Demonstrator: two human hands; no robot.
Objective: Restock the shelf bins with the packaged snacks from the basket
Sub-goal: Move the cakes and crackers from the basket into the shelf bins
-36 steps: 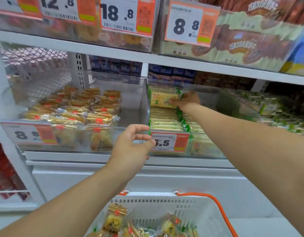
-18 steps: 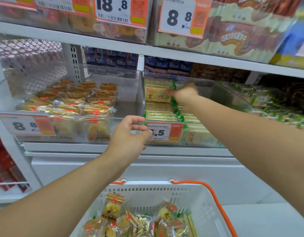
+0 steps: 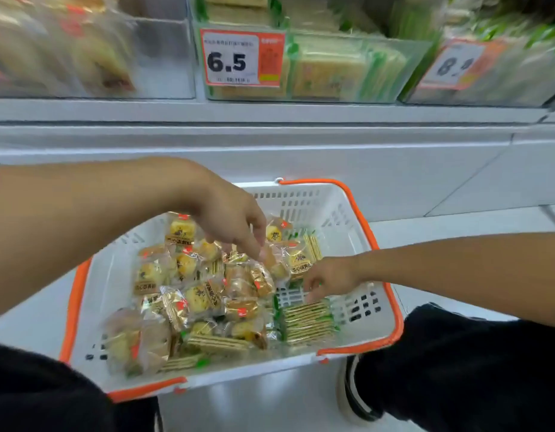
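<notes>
Both hands are down in the basket (image 3: pixel 348 213) now, so this is the pick-up step.

Left hand (image 3: pixel 229 222) hangs over the middle of the snack pile, fingers pointing down & loosely bent. Its fingertips (image 3: pixel 254 249) are right at the top of the small yellow cake packs (image 3: pixel 201 297). It's blurry there, so I can't tell if it's pinching a pack yet or just touching one.

Right hand (image 3: pixel 329 277) is lower, near the right side of the basket. Its fingers are bent & reach down to the far edge of the green cracker packs (image 3: pixel 307 321), which lie in a neat stack w/ a bit of bare basket floor just beside them. Looks like it's touching the top one, but a real grip doesn't show.

Snacks: lots left. Cake packs fill the left & middle of the basket; cracker packs sit at the right, w/ a few more at the front & back.

Up above is the shelf. The bin w/ the 6.5 price tag (image 3: pixel 239 59) holds green cracker packs (image 3: pixel 329 70) like the ones in the basket. The bin to its left (image 3: pixel 92 57) has yellowish packs, very blurry.

Next, I think: each hand needs to close on a pack & lift it up. Crackers should go to the 6.5 bin, cakes prob. to the left bin. The wraps look shiny & slippy, so a firm pinch on the pack's edge would help. Job is far from done, I'd say.
</notes>
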